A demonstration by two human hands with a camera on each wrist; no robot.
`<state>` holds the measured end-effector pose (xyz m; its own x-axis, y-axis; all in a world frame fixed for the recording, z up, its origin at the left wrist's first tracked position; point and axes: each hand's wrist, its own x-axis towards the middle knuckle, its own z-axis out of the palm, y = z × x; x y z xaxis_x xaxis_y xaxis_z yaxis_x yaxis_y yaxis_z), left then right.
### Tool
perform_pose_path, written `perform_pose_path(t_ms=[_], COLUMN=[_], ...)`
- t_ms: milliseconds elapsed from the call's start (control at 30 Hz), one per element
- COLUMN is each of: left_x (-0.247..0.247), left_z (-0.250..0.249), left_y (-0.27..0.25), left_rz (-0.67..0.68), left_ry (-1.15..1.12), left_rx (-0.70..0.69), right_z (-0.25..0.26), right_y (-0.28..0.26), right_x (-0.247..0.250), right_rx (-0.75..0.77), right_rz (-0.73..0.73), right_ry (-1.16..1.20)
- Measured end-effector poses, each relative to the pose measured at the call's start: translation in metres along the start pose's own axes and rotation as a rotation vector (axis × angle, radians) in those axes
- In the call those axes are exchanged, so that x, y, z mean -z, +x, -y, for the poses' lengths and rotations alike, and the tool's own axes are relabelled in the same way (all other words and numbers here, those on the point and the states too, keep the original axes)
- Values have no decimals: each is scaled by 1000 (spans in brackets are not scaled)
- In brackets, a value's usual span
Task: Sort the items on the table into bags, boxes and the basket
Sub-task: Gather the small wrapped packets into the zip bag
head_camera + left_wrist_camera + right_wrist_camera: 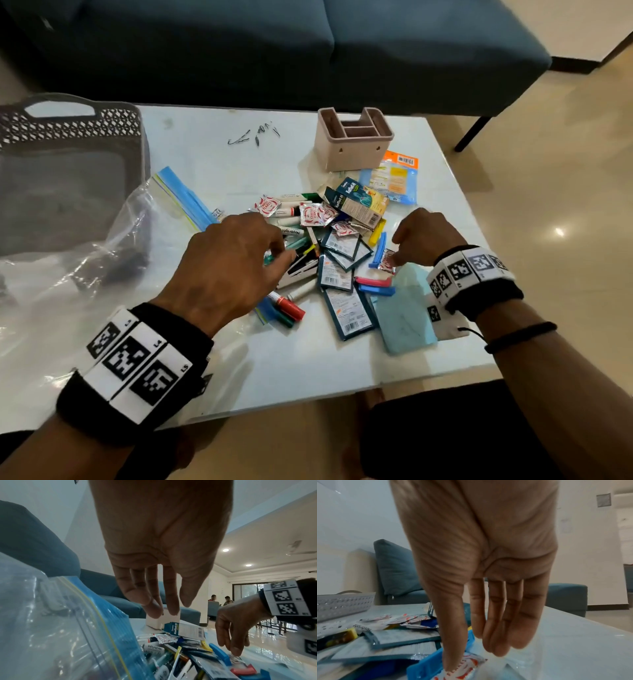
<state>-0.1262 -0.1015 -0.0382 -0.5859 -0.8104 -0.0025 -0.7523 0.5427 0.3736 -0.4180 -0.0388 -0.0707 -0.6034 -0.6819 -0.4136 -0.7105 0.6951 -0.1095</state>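
Note:
A heap of small items lies mid-table: markers, red-and-white sachets, dark teal packets, blue and pink clips and a medicine box. My left hand hovers over the markers with its fingers hanging straight and holding nothing. My right hand reaches down at the heap's right side. Its thumb tip presses on a red-and-white sachet, next to a blue clip. The other fingers hang straight above the sachet.
A grey basket stands at the far left, with a clear zip bag lying in front of it. A beige compartment box stands behind the heap, beside an orange-topped pack. A light blue cloth lies under my right wrist. A sofa runs behind the table.

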Motion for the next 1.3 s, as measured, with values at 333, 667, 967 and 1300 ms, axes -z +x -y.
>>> perform_pose_path(t_ms=[333,667,967,1300], left_x=[-18,-20,-19,-3], left_z=[-10,-16,-16,10], left_y=[-3,1,6,6], left_rz=[66,88,-32,-164], left_ry=[14,-220,-574,-415], left_rx=[-80,-75,65,128], right_z=[5,3,64,73], right_y=[-9,-31,-47,6], right_x=[-20,25,19,-29], right_rx=[31,119,521,350], right_rz=[50,19,312,85], right_ry=[-155,149,670,-56])
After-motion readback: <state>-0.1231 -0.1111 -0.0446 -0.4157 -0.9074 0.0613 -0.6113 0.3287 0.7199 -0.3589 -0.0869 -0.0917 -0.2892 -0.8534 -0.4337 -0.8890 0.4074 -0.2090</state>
